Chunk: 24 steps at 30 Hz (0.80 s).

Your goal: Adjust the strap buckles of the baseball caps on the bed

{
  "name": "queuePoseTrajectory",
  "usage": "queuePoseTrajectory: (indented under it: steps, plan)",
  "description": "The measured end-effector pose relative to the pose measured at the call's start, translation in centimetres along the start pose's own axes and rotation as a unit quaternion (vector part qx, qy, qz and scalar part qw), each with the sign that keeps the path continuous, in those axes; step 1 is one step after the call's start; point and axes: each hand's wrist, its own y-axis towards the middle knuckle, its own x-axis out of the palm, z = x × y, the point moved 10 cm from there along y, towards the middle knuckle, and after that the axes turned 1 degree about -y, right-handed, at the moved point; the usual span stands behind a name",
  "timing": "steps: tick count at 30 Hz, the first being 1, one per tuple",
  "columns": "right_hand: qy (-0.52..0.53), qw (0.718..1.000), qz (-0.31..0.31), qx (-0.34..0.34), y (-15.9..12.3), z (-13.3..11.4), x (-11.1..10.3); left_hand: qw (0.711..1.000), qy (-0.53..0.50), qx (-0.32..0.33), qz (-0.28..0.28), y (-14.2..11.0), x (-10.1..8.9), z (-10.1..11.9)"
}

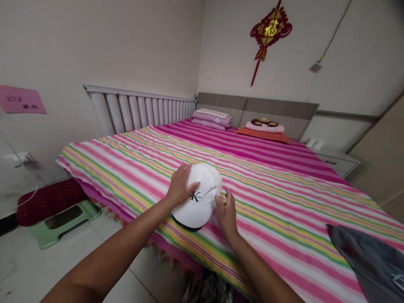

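A white baseball cap (pixel 206 181) with a black letter logo on its front lies on the striped bedspread (pixel 132 168), its brim toward me and a dark underside edge showing. My left hand (pixel 182 185) grips the cap's left side, thumb across the front of the crown and fingers along the edge. At the cap's right side is my right hand (pixel 227 212), its thumb close against the crown and its fingers spread apart from it. Whether the right thumb presses on the cap, I cannot tell.
A dark grey garment (pixel 369 256) lies at the bed's right. Folded purple bedding (pixel 213 119) and an orange-and-pink stack (pixel 265 129) sit by the headboard (pixel 271 111). A white radiator (pixel 142 107) lines the left wall, and a green stool (pixel 65 221) stands on the floor.
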Motion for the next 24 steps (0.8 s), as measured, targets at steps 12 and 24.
queuePoseTrajectory:
  steps: [12, 24]
  plan:
    - [-0.154, 0.974, -0.131, -0.108, -0.7, 1.4, 3.2, 0.976, 0.19, 0.071, -0.08, -0.6, 6.6, -2.6]
    - [-0.377, 0.867, 0.319, 0.061, -11.7, 7.7, -35.6, 0.962, 0.134, 0.237, -0.015, -21.8, 5.0, -0.4]
